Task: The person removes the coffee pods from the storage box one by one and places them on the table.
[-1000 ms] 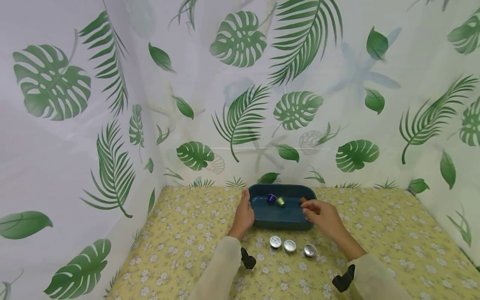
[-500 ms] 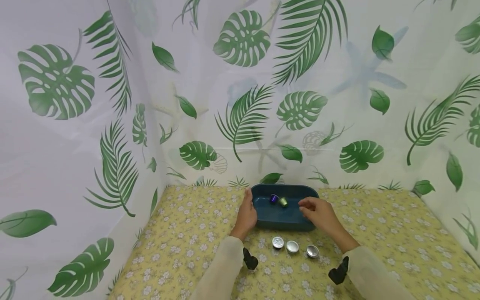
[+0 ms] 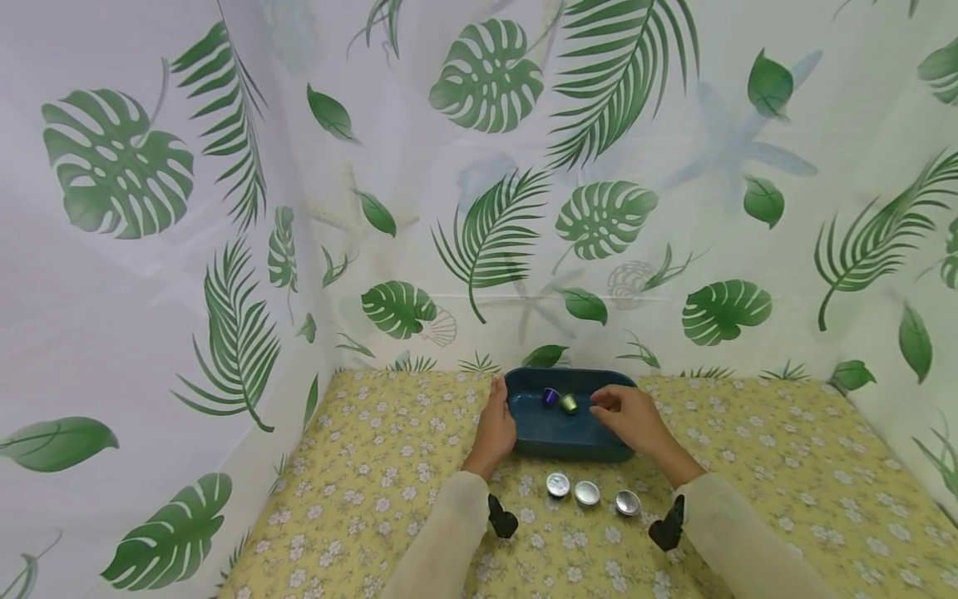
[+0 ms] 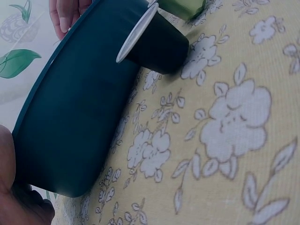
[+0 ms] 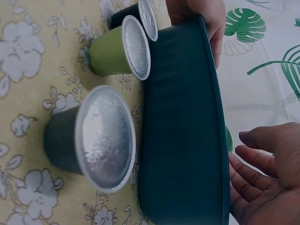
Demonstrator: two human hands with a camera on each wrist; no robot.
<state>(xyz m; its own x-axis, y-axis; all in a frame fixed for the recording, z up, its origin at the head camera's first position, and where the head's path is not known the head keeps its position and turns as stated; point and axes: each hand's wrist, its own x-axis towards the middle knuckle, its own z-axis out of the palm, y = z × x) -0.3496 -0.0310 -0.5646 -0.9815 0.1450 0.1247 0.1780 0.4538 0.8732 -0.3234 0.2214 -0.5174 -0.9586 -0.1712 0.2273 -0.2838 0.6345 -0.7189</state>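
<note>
A dark teal tray [image 3: 572, 448] sits on the table. My left hand [image 3: 494, 428] holds its left end; in the left wrist view curled fingers [image 4: 33, 206] lie against that end. Inside lie a purple coffee capsule [image 3: 550, 398] and a light green coffee capsule [image 3: 570, 403]. My right hand [image 3: 630, 420] reaches over the tray's right side, thumb and forefinger apart near the green capsule. In the right wrist view nothing shows between those fingertips. The right hand covers the tray's right corner.
Before the tray stand a dark capsule [image 3: 557, 485], a green capsule [image 5: 110, 51] and a grey capsule [image 3: 627, 502], foil lids up. A yellow flowered cloth [image 3: 389, 499] covers the table; a leaf-patterned curtain [image 3: 479, 208] rises behind it.
My right hand has moved left over the tray, away from an orange capsule seen at its fingertips a second ago; that capsule is now out of sight. The left hand keeps its place.
</note>
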